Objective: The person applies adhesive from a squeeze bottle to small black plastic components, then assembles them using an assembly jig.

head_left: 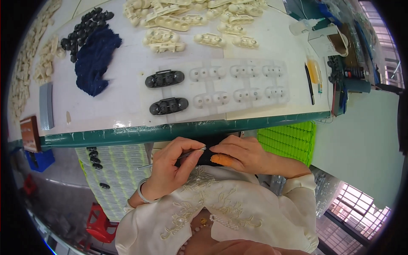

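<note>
Both my hands meet in front of my chest, just below the table's green front edge. My left hand (172, 163) is closed, pinching a thin metal rod-like tool (146, 167) between thumb and forefinger; its tip lies by the fingertips. Facing it, my right hand (246, 154) is closed with the fingers bent inward, close to the tool's tip. An orange finger cot (222, 160) covers one of its digits. Whatever the right fingertips hold is too small and dark to make out. Behind the hands is something black.
On the white table, a clear tray (208, 100) bears two dark oval parts (168, 106) at its left. Cream parts (178, 21) heap at the back; black pieces (87, 27) and a navy cloth (95, 59) lie left. A black pen (309, 85) lies right. Below are a green rack (289, 142) and red stool (100, 223).
</note>
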`<move>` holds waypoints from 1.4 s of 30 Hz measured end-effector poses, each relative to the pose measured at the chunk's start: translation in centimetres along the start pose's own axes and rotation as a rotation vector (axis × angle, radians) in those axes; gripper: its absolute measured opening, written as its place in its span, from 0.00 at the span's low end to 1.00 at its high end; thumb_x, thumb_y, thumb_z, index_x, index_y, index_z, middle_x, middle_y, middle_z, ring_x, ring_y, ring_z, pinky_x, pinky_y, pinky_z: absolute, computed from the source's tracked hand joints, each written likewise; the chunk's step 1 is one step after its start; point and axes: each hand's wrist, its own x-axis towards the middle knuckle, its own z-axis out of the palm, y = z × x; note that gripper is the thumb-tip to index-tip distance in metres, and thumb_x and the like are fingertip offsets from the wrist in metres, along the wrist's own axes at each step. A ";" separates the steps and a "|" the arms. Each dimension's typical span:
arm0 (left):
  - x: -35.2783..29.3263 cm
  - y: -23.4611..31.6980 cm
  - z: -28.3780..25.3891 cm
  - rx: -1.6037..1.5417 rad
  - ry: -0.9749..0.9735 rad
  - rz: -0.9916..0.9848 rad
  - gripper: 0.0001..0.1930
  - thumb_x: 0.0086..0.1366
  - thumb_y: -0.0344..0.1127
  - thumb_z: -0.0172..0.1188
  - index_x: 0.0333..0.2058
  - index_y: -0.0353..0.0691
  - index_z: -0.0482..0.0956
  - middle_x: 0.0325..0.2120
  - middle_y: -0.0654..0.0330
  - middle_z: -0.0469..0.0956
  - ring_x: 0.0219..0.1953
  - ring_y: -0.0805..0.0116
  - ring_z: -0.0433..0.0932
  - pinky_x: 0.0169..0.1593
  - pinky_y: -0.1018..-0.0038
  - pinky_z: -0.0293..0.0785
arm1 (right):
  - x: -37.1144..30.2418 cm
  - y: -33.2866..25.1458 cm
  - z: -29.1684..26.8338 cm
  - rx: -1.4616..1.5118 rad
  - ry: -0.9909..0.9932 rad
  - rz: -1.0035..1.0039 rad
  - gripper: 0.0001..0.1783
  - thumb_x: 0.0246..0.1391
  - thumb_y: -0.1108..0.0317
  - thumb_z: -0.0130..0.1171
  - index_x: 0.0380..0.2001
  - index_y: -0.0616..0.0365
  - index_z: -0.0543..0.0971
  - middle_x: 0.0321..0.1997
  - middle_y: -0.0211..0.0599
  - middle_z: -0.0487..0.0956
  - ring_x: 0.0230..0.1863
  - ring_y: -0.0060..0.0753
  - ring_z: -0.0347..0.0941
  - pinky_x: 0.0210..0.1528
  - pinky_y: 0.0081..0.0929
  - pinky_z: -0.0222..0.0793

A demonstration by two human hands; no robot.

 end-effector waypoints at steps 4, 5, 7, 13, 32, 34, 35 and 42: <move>0.4 0.2 1.9 -0.034 -0.007 -0.028 0.06 0.56 0.23 0.58 0.34 0.33 0.75 0.27 0.60 0.75 0.22 0.79 0.71 0.25 0.84 0.67 | -1.0 1.0 -0.3 0.039 0.073 0.008 0.15 0.40 0.68 0.66 0.35 0.57 0.77 0.27 0.32 0.75 0.20 0.29 0.72 0.20 0.22 0.69; 0.6 0.3 2.3 -0.038 -0.017 -0.044 0.06 0.56 0.23 0.58 0.34 0.33 0.75 0.27 0.60 0.75 0.23 0.79 0.71 0.26 0.84 0.67 | -1.1 1.2 -0.5 0.053 0.082 0.002 0.15 0.40 0.68 0.66 0.35 0.57 0.77 0.27 0.32 0.75 0.20 0.29 0.72 0.20 0.22 0.69; 1.0 0.5 2.7 -0.028 -0.022 -0.065 0.06 0.56 0.23 0.58 0.34 0.33 0.75 0.26 0.61 0.75 0.24 0.79 0.72 0.27 0.84 0.67 | -1.3 1.7 -1.3 0.008 0.153 0.005 0.17 0.38 0.70 0.67 0.35 0.57 0.77 0.27 0.32 0.75 0.20 0.30 0.72 0.20 0.22 0.69; 2.2 1.2 3.7 -0.091 -0.035 -0.172 0.07 0.57 0.23 0.57 0.35 0.34 0.74 0.25 0.62 0.74 0.25 0.80 0.72 0.28 0.85 0.67 | -0.5 3.1 -6.1 -0.366 0.440 0.135 0.20 0.33 0.75 0.69 0.36 0.58 0.77 0.30 0.37 0.73 0.26 0.33 0.71 0.23 0.23 0.67; 9.6 3.8 9.9 0.795 0.222 0.307 0.06 0.54 0.25 0.59 0.32 0.38 0.74 0.24 0.57 0.73 0.20 0.62 0.74 0.22 0.75 0.68 | -3.9 5.5 -9.2 -0.305 0.400 0.223 0.14 0.37 0.75 0.66 0.31 0.59 0.77 0.30 0.35 0.73 0.30 0.35 0.70 0.28 0.27 0.67; 9.5 3.6 9.6 0.790 0.208 0.342 0.06 0.54 0.24 0.58 0.33 0.38 0.74 0.24 0.57 0.74 0.20 0.64 0.73 0.23 0.76 0.69 | -4.5 5.6 -9.8 -0.324 0.426 0.239 0.14 0.37 0.75 0.65 0.32 0.59 0.77 0.30 0.36 0.73 0.30 0.37 0.70 0.29 0.28 0.67; 9.2 3.4 9.4 0.760 0.224 0.311 0.06 0.55 0.24 0.58 0.33 0.37 0.74 0.24 0.59 0.74 0.20 0.69 0.73 0.24 0.78 0.68 | -4.9 5.8 -10.4 -0.343 0.434 0.252 0.14 0.37 0.75 0.65 0.32 0.59 0.77 0.30 0.36 0.73 0.30 0.37 0.70 0.29 0.28 0.67; 7.2 2.0 9.1 0.355 0.228 0.095 0.05 0.59 0.23 0.56 0.34 0.33 0.73 0.24 0.64 0.72 0.25 0.81 0.70 0.28 0.86 0.66 | -6.3 9.8 -15.2 -0.874 0.678 0.471 0.14 0.44 0.74 0.59 0.38 0.61 0.74 0.37 0.42 0.73 0.41 0.44 0.69 0.43 0.34 0.65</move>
